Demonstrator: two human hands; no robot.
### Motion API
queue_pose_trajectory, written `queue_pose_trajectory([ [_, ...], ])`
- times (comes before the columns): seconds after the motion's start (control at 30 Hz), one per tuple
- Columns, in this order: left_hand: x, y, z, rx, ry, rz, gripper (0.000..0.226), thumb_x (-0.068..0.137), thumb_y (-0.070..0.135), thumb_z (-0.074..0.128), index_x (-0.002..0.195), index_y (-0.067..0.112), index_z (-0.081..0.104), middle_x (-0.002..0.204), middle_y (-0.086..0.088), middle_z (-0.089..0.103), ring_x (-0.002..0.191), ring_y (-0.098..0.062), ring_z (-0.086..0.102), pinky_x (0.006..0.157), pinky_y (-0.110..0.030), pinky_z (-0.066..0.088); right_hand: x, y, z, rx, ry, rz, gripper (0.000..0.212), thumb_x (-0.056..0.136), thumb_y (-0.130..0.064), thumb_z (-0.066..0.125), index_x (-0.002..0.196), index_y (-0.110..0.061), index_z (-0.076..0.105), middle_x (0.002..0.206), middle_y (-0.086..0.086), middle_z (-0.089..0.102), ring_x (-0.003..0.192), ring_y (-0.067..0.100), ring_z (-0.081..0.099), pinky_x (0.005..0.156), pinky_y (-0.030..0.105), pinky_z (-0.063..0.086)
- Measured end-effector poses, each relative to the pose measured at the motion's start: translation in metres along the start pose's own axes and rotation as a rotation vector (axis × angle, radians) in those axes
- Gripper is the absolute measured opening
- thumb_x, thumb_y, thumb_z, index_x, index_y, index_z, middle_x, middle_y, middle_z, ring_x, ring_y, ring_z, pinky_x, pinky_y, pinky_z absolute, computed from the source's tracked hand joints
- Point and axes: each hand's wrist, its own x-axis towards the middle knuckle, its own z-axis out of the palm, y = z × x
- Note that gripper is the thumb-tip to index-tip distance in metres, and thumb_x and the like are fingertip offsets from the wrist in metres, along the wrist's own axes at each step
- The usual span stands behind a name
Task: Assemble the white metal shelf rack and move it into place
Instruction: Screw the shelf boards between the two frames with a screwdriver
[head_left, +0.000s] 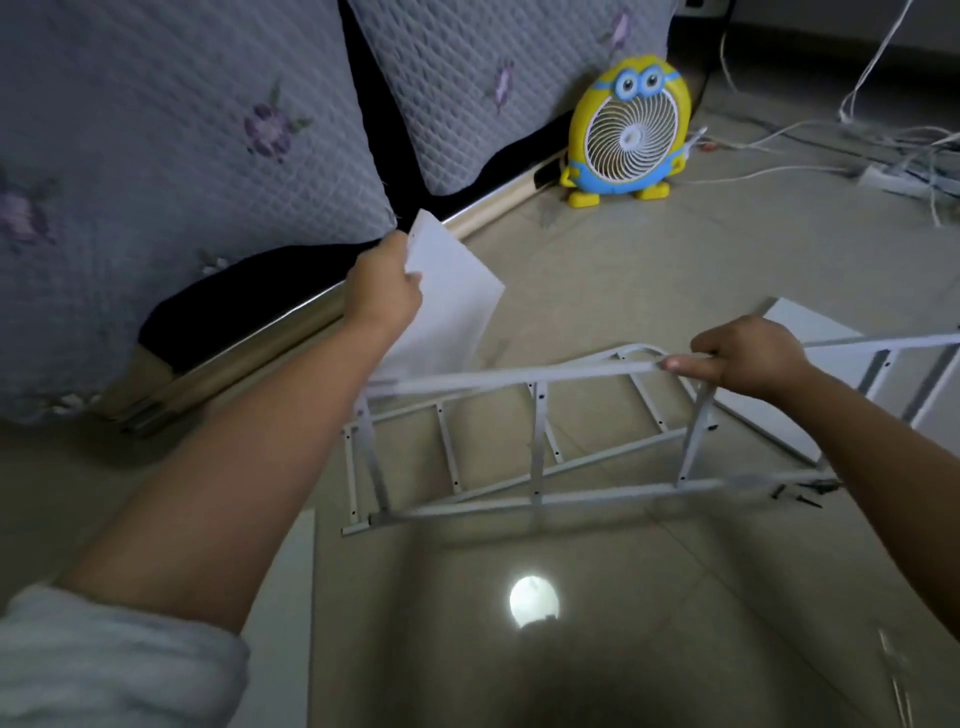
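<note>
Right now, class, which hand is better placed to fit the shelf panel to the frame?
The left hand: it holds the white panel by one end of the frame; the right hand grips the frame's rail, steadying it.

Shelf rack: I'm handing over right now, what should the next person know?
Left hand grips a white shelf panel, raised by the bed.
Right hand grips the top rail of one side frame, lifted and tilted.
Second side frame and another panel lie on the floor.
Done: nothing visibly joined.
Left: fix panels to frames, stand the rack, move it.
</note>
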Motion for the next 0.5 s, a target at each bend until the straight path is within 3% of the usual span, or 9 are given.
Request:
queue_pose_trajectory([
  [0.2, 0.02, -0.005, -0.047, 0.198, -0.045, 0.04, 0.033, 0.095, 0.01, 0.048, 0.125, -0.001, 0.043, 0.123, -0.026, 0.052, 0.111, -0.04, 0.05, 0.086, -0.04, 0.041, 0.001, 0.034, 0.001, 0.173, -0.072, 0.32, 0.062, 0.086, -0.057, 0.043, 0.061, -0.003, 0.058, 0.07, 0.015, 0.06, 0.073, 0.027, 0.054, 0.066, 0.033, 0.039],
  [0.4, 0.006, -0.001, -0.031, 0.288, -0.014, -0.029, 0.028, 0.095, 0.01, 0.047, 0.119, -0.003, 0.045, 0.117, -0.026, 0.055, 0.107, -0.04, 0.052, 0.08, -0.04, 0.042, 0.006, 0.03, -0.014, 0.453, 0.082, 0.554, 0.065, 0.089, -0.059, 0.039, 0.06, -0.003, 0.058, 0.082, 0.016, 0.056, 0.087, 0.03, 0.051, 0.088, 0.038, 0.038],
  [0.5, -0.007, -0.002, -0.009, 0.29, -0.025, -0.077, 0.028, 0.094, 0.01, 0.047, 0.119, -0.002, 0.044, 0.117, -0.024, 0.056, 0.107, -0.039, 0.053, 0.077, -0.041, 0.042, 0.013, 0.031, -0.012, 0.502, 0.106, 0.662, 0.068, 0.085, -0.064, 0.04, 0.058, -0.003, 0.055, 0.08, 0.015, 0.055, 0.08, 0.03, 0.05, 0.085, 0.039, 0.041],
])
